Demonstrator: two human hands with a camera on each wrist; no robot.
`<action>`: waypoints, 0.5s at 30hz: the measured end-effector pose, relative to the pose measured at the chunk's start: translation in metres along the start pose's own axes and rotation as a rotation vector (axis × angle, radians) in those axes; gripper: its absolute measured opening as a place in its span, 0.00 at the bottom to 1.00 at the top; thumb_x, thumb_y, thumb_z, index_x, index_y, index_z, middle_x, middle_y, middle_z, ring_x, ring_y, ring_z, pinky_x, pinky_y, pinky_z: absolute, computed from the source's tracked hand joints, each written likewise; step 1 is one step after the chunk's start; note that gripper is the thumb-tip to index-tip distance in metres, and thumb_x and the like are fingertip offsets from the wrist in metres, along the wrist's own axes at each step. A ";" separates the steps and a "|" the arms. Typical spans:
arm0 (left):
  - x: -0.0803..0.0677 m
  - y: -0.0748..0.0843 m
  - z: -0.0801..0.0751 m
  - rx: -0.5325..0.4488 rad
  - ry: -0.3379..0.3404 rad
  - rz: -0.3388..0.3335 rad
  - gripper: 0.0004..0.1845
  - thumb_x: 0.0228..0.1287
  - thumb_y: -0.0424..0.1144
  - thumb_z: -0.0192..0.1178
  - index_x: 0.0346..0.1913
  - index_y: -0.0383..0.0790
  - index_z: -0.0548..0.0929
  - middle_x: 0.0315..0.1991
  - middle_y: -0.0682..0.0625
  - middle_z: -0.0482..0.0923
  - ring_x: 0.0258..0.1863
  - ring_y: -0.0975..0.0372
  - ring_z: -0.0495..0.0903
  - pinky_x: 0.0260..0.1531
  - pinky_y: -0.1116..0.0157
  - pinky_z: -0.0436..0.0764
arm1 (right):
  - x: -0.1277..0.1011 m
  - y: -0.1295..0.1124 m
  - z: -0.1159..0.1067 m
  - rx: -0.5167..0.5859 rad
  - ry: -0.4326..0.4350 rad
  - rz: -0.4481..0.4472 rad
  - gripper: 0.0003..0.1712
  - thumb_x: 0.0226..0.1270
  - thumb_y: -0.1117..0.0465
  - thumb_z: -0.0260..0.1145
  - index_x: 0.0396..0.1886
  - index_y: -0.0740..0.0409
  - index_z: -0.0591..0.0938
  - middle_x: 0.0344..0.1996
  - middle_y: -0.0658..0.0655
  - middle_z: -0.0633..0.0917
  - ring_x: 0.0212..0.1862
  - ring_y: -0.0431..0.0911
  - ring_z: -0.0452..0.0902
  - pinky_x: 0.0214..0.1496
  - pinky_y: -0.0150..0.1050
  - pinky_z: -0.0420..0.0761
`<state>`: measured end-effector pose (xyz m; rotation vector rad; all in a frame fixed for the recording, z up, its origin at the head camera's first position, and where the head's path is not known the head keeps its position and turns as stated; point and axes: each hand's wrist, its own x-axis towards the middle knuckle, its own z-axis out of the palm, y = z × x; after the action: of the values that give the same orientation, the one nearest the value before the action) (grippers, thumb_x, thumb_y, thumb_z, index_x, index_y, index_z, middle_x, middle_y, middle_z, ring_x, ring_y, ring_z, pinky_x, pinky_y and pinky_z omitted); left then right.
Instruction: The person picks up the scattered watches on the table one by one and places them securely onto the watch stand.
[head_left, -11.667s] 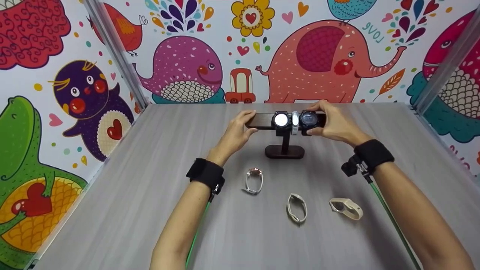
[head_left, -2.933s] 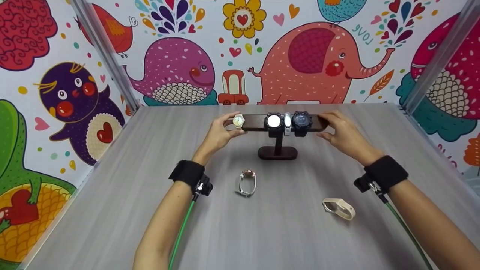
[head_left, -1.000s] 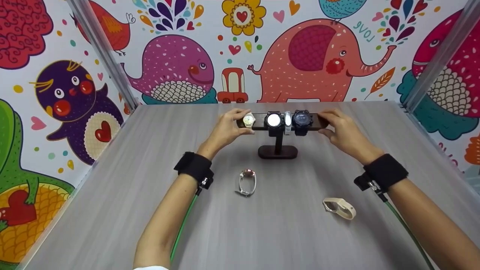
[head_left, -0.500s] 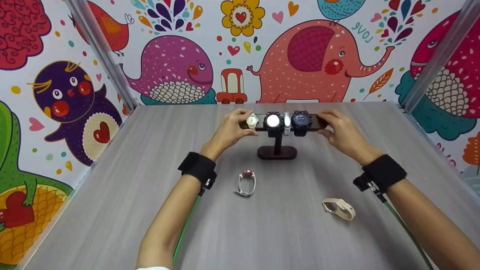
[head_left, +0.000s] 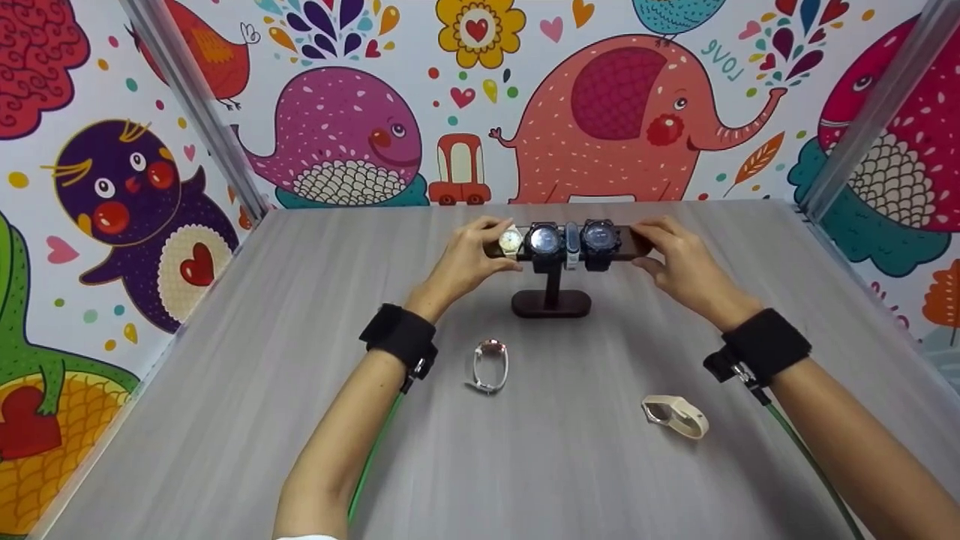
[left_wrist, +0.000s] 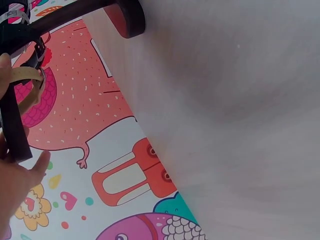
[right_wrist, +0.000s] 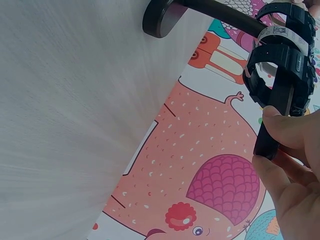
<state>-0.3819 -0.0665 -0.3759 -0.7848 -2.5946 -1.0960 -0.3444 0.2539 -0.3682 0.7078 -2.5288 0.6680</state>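
The gold-faced watch (head_left: pixel 511 240) sits on the left end of the dark watch stand's crossbar (head_left: pixel 634 244), pinched by the left hand (head_left: pixel 469 259) — thumb below, fingers over the top — with the black watch (head_left: pixel 544 240) just to its right. The bar's long axis runs left to right, parallel to the table's (head_left: pixel 225 360) far edge. The right hand (head_left: pixel 679 262) grips the bar's right end between thumb and curled fingers, well apart from that watch — the left is the nearer.

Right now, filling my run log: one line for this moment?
left hand: slides gold watch onto stand bar | right hand: steadies bar end
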 end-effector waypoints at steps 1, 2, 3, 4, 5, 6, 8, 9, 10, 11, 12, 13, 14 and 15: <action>0.000 0.000 0.000 0.001 -0.001 0.000 0.39 0.53 0.41 0.76 0.68 0.36 0.75 0.61 0.42 0.79 0.62 0.50 0.76 0.65 0.57 0.77 | 0.000 0.000 0.000 0.000 -0.002 0.001 0.27 0.57 0.78 0.71 0.58 0.74 0.79 0.53 0.71 0.79 0.53 0.62 0.80 0.57 0.58 0.83; 0.000 0.000 0.000 0.001 -0.003 0.000 0.39 0.53 0.41 0.76 0.68 0.36 0.75 0.61 0.42 0.79 0.62 0.50 0.76 0.65 0.57 0.77 | 0.000 0.000 0.000 0.001 -0.004 0.001 0.27 0.57 0.78 0.71 0.59 0.74 0.79 0.53 0.71 0.79 0.53 0.62 0.80 0.57 0.58 0.83; -0.001 0.001 -0.001 0.004 -0.005 0.001 0.39 0.53 0.41 0.76 0.68 0.36 0.74 0.61 0.41 0.79 0.62 0.50 0.76 0.65 0.57 0.77 | 0.000 -0.001 -0.001 0.004 -0.006 0.004 0.27 0.57 0.78 0.71 0.59 0.74 0.78 0.53 0.70 0.79 0.53 0.62 0.80 0.58 0.58 0.83; -0.001 0.000 -0.001 0.006 -0.006 0.002 0.39 0.53 0.41 0.76 0.69 0.36 0.74 0.61 0.41 0.78 0.62 0.50 0.76 0.65 0.57 0.77 | 0.000 -0.001 -0.001 0.006 -0.007 0.005 0.27 0.57 0.78 0.71 0.59 0.74 0.78 0.53 0.70 0.79 0.53 0.62 0.80 0.58 0.58 0.83; -0.001 0.001 -0.001 0.012 -0.007 0.004 0.39 0.54 0.42 0.75 0.69 0.36 0.74 0.62 0.41 0.78 0.63 0.50 0.76 0.65 0.57 0.76 | 0.000 -0.001 -0.001 0.008 -0.008 0.005 0.27 0.57 0.78 0.71 0.59 0.74 0.78 0.53 0.70 0.79 0.53 0.62 0.80 0.58 0.58 0.83; -0.001 0.001 -0.001 0.016 -0.007 0.007 0.39 0.54 0.42 0.75 0.69 0.36 0.74 0.62 0.41 0.78 0.63 0.50 0.76 0.66 0.57 0.76 | -0.001 -0.001 -0.001 0.010 -0.007 0.005 0.27 0.57 0.78 0.71 0.59 0.74 0.78 0.54 0.70 0.79 0.53 0.62 0.80 0.58 0.58 0.83; -0.002 0.001 -0.001 0.026 -0.007 0.014 0.39 0.54 0.42 0.75 0.69 0.36 0.74 0.62 0.41 0.78 0.63 0.49 0.76 0.67 0.56 0.75 | -0.001 -0.001 0.000 0.011 -0.004 0.006 0.27 0.57 0.78 0.71 0.59 0.74 0.78 0.54 0.71 0.79 0.53 0.62 0.80 0.58 0.58 0.83; -0.002 0.002 -0.001 0.031 -0.006 0.018 0.39 0.54 0.42 0.75 0.69 0.36 0.74 0.62 0.41 0.78 0.63 0.49 0.76 0.67 0.56 0.75 | -0.001 -0.001 0.000 0.010 -0.002 0.006 0.27 0.57 0.78 0.71 0.59 0.74 0.78 0.54 0.71 0.79 0.53 0.62 0.80 0.58 0.58 0.82; -0.002 0.001 -0.001 0.033 -0.005 0.022 0.39 0.54 0.42 0.75 0.69 0.36 0.74 0.62 0.41 0.78 0.63 0.49 0.76 0.67 0.56 0.75 | -0.002 -0.001 0.000 0.006 0.001 0.005 0.27 0.57 0.78 0.71 0.59 0.74 0.78 0.54 0.71 0.79 0.53 0.62 0.80 0.58 0.58 0.83; -0.003 0.002 -0.001 0.034 -0.003 0.027 0.39 0.54 0.41 0.75 0.69 0.35 0.74 0.62 0.41 0.78 0.63 0.49 0.76 0.67 0.56 0.75 | -0.002 -0.001 0.000 0.001 0.003 0.004 0.27 0.57 0.78 0.71 0.59 0.75 0.78 0.54 0.71 0.79 0.53 0.62 0.80 0.58 0.58 0.83; -0.003 0.002 -0.001 0.032 -0.002 0.031 0.39 0.54 0.41 0.76 0.69 0.35 0.74 0.62 0.41 0.78 0.63 0.49 0.76 0.67 0.56 0.75 | -0.002 -0.001 0.001 -0.002 0.006 0.005 0.27 0.57 0.78 0.71 0.59 0.75 0.78 0.54 0.71 0.79 0.53 0.62 0.80 0.58 0.58 0.82; -0.003 0.002 -0.001 0.028 -0.002 0.034 0.39 0.54 0.40 0.76 0.69 0.34 0.74 0.62 0.40 0.78 0.63 0.49 0.76 0.67 0.56 0.76 | -0.002 0.000 0.001 -0.005 0.008 0.006 0.27 0.57 0.78 0.71 0.59 0.75 0.78 0.53 0.71 0.79 0.52 0.62 0.80 0.57 0.58 0.83; -0.004 0.002 -0.001 0.022 -0.002 0.038 0.39 0.54 0.39 0.76 0.69 0.34 0.74 0.62 0.40 0.78 0.63 0.50 0.76 0.66 0.56 0.76 | -0.002 0.000 0.001 -0.007 0.008 0.008 0.27 0.57 0.78 0.71 0.59 0.75 0.78 0.53 0.71 0.79 0.52 0.62 0.80 0.57 0.58 0.83; -0.004 0.002 -0.001 0.017 -0.003 0.041 0.39 0.54 0.39 0.76 0.69 0.33 0.73 0.63 0.40 0.77 0.63 0.50 0.76 0.66 0.56 0.76 | -0.002 0.000 0.001 -0.008 0.011 0.008 0.27 0.57 0.78 0.71 0.59 0.75 0.78 0.53 0.71 0.79 0.52 0.62 0.80 0.57 0.58 0.83</action>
<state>-0.3771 -0.0678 -0.3751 -0.8331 -2.5748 -1.0609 -0.3433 0.2545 -0.3699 0.6896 -2.5245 0.6623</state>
